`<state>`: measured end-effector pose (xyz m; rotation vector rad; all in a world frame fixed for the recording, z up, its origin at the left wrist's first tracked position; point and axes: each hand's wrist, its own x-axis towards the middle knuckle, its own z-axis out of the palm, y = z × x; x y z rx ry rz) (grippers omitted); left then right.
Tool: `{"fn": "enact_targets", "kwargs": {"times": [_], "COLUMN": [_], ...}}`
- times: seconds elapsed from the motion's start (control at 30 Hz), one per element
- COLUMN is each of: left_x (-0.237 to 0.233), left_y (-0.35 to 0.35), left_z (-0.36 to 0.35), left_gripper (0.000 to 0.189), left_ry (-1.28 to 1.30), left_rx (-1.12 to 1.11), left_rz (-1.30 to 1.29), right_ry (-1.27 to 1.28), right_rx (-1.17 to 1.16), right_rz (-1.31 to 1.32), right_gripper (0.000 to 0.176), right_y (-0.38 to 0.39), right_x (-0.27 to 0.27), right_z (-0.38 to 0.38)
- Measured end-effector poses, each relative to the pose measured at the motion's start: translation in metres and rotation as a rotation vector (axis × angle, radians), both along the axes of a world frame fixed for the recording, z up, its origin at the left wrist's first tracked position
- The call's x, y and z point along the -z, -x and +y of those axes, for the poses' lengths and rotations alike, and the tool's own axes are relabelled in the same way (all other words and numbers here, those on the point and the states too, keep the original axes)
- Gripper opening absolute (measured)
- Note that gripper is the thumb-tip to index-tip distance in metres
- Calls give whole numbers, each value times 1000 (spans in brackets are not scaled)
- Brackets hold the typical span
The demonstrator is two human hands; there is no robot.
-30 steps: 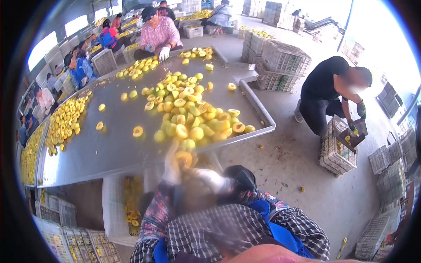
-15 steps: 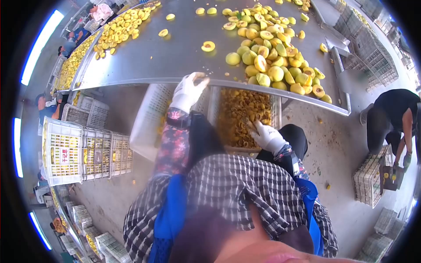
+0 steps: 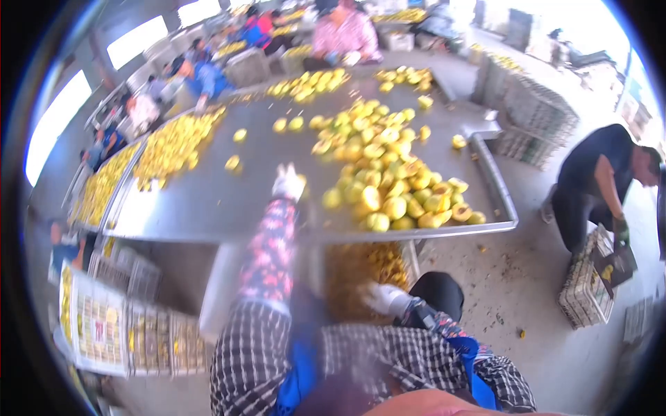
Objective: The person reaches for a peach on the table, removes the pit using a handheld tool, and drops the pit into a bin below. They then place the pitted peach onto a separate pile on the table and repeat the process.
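My left hand (image 3: 287, 184), in a white glove, reaches out over the metal table (image 3: 270, 208). Its fingers close around a yellow peach half (image 3: 302, 182) that peeks out at the glove's right side. To the right of it lies a large heap of peaches (image 3: 395, 184), some whole and some cut in half. Below the table edge my right hand (image 3: 387, 299), gloved and blurred by motion, hangs over a crate of small cut fruit pieces (image 3: 387, 265). Its fingers stretch out to the left with nothing visible in them.
A pale plastic crate (image 3: 216, 288) stands below the table's near edge. More halves (image 3: 177, 145) lie at the table's left. Stacked crates (image 3: 104, 322) flank my left side. At right a person (image 3: 596, 180) bends over a crate (image 3: 586, 291); another (image 3: 345, 35) works across the table.
My left hand has gone from the table's near edge forward to the peach half. My right hand stays over the crate, its fingers now pointing left. The view has tilted up.
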<state>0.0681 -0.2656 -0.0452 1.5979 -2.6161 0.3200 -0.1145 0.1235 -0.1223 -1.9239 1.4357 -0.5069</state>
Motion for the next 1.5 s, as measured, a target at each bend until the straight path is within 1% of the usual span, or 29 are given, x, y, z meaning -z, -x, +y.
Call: {"fn": "enact_targets", "kwargs": {"times": [0.03, 0.07, 0.17, 0.2, 0.23, 0.27, 0.33, 0.37, 0.4, 0.43, 0.47, 0.5, 0.53, 0.57, 0.6, 0.63, 0.67, 0.7, 0.87, 0.9, 1.0, 1.1, 1.13, 1.2, 1.23, 1.3, 1.37, 1.4, 1.5], "left_x": [9, 28, 21, 22, 19, 0, 6, 12, -20, -22, -13, -4, -14, -24, -61, -59, -55, -55, -58, -61, -68, -62, -60, -59, -59, -61, -65, -69, -72], "left_y": [5, 9, 16, 17, 18, 16, 12, 5, 8, 10, 12, 14, 21, 28, 37, 47, 54, 58, 75, 77, 81, 77, 76, 75, 74, 72, 71, 71, 74], "left_z": [-5, -27, -17, -17, -8, 12, 23, 34, 73, 94, 114, 135, 156, 178, 204, 212, 220, 231, 253, 256, 263, 266, 264, 260, 259, 260, 263, 268, 279], "left_gripper": [35, 47, 41, 38, 42, 43, 38, 36, 34, 31, 29, 27, 29, 30, 34, 38, 43, 44, 48, 48, 46, 41, 41, 44, 45, 42, 41, 41, 43], "left_ry": [-76, -274, -228, -238, -295, -501, -858, -1016, -1145, -1149, -1038, -925, -1013, -1097, -1464, -1489, -1520, -1497, -1398, -1390, -1340, -1293, -1279, -1340, -1369, -1372, -1336, -1302, -1197], "left_rx": [-49, -208, -112, -122, -142, -116, -44, -23, -56, 127, 220, 314, 285, 250, 166, 86, 25, 4, 117, 56, 41, 11, 25, -75, -125, -80, -33, -8, 73], "left_rz": [244, 468, 427, 386, 427, 529, 993, 1363, 1617, 1806, 1863, 1915, 1999, 2086, 2357, 2419, 2476, 2457, 2332, 2332, 2277, 2215, 2184, 2065, 2004, 2001, 2012, 2022, 2063], "right_ry": [25, 65, 182, 158, 134, 90, 102, 160, 374, 625, 876, 653, 635, 45, 436, 665, 616, 383, 558, 575, 653, 505, 482, 433, 476, 561, 559, 557, -97], "right_rx": [-20, -35, -92, -78, -63, -56, -41, -31, -116, -162, -166, -37, 5, 387, 311, 356, 426, 475, 495, 505, 467, 428, 417, 394, 393, 385, 351, 334, 281], "right_rz": [11, 41, 156, 115, 73, 11, -84, -120, 38, 222, 384, 296, 312, -165, -167, -85, -154, -265, -31, 16, 86, 73, 98, 149, 93, -18, -209, -305, -989], "right_gripper": [33, 32, 30, 30, 31, 34, 39, 38, 36, 37, 41, 44, 41, 37, 35, 34, 33, 32, 35, 37, 44, 34, 34, 34, 33, 30, 43, 50, 40], "right_y": [0, 2, 6, 5, 4, 3, 3, 4, 7, 10, 12, 7, 9, -3, 0, 1, 0, 3, 4, 2, 2, 0, 1, 2, 3, 5, 5, 2, 1], "right_x": [17, 38, 113, 100, 86, 68, 69, 79, 61, 40, 20, -11, -23, -82, -92, -82, -105, -122, -139, -142, -131, -125, -126, -127, -123, -107, -84, -88, -109], "right_z": [-1, -7, -20, -19, -17, -16, -14, -17, -14, -10, -6, -2, -6, -10, -11, -20, -24, -25, -33, -33, -33, -26, -25, -21, -20, -20, -30, -33, -22]}}
